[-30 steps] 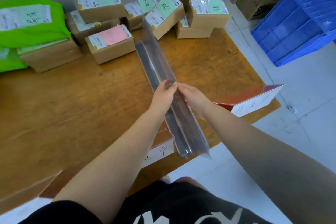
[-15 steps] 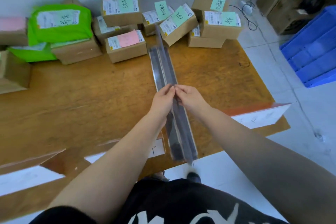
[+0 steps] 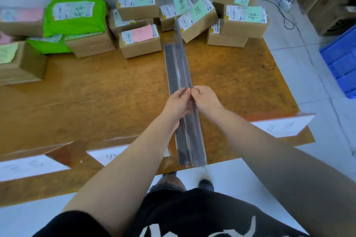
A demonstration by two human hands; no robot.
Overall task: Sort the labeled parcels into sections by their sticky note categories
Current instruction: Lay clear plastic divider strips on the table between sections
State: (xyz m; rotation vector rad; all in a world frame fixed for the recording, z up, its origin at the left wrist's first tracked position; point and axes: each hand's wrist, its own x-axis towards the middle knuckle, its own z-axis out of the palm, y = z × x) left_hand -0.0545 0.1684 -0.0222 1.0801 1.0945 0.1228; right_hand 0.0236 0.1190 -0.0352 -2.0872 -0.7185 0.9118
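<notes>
A long clear plastic divider strip (image 3: pixel 179 67) runs across the wooden table (image 3: pixel 96 98) from the near edge to the parcels at the back. My left hand (image 3: pixel 178 105) and my right hand (image 3: pixel 205 100) both pinch its upright fin near the middle. Cardboard parcels line the far edge: one with a pink note (image 3: pixel 141 41), several with green notes (image 3: pixel 244 20), and a green bag parcel (image 3: pixel 75 15) on the left.
White section label cards (image 3: pixel 285 127) stand along the near table edge, more of these cards (image 3: pixel 28 167) at the left. A blue crate (image 3: pixel 342 61) sits on the floor at right, with brown boxes and cables (image 3: pixel 287 11) behind it. My feet show below the table edge.
The divider has swung from a slant to lie straight across the table. The view has shifted left, showing more parcels on the left. Both hands keep their hold.
</notes>
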